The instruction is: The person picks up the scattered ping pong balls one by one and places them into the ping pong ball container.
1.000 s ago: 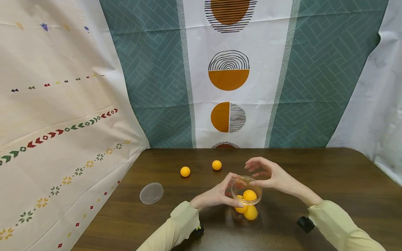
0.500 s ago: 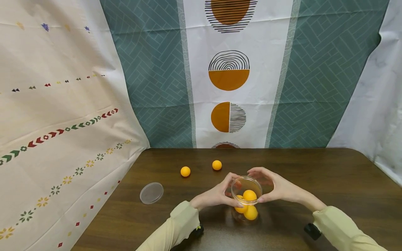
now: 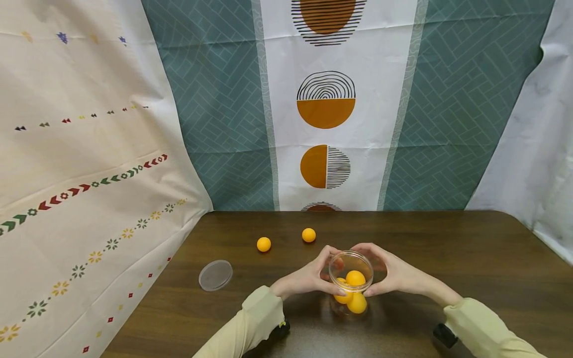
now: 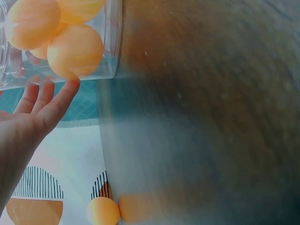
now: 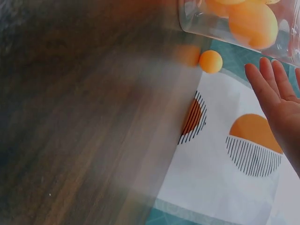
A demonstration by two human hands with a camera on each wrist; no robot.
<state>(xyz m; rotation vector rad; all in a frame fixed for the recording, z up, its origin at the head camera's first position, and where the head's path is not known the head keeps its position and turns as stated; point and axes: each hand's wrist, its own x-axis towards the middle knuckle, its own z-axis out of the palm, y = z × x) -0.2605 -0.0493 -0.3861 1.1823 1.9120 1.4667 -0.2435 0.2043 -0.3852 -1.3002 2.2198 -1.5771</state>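
Note:
A clear plastic jar stands upright on the table, uncapped, with several orange table tennis balls inside. My left hand grips its left side, thumb in front and fingers behind; in the left wrist view the fingertips press the wall. From the right, my right hand curves round the jar, thumb at the near side below the rim, fingers reaching behind. The right wrist view shows the right fingers extended along the jar wall. A round clear lid lies flat to the left.
Two loose orange balls rest behind the jar, a left one and one farther back. The dark wooden table ends at a hanging patterned cloth. A pale embroidered cloth drapes along the left side.
My right hand has come down from above the rim to the jar's right side, its thumb now at the near wall. The left hand, jar, lid and balls have stayed put.

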